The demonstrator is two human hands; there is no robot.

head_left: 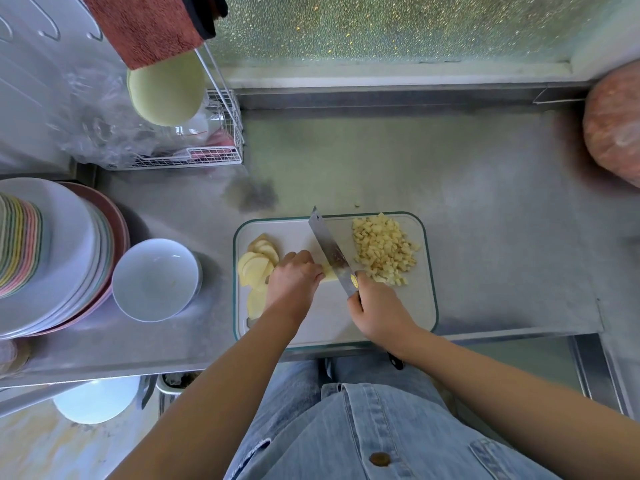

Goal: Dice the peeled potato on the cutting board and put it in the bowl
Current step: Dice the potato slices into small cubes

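Note:
A white cutting board [408, 306] with a green rim lies on the steel counter. Potato slices [258, 263] are fanned at its left end, and a pile of potato dice [382, 249] sits at its right. My left hand [294, 278] has its fingers curled down on a stack of potato strips [330, 273] in the middle. My right hand [375, 308] grips the handle of a cleaver [329, 249], whose blade rests on the strips right beside my left fingers. An empty white bowl [156, 278] stands left of the board.
A tall stack of plates [52, 251] stands at the far left, behind the bowl. A wire rack [214, 147] with plastic bags and a green lid sits at the back left. A reddish round object [614, 123] is at the far right. One potato bit [357, 203] lies behind the board.

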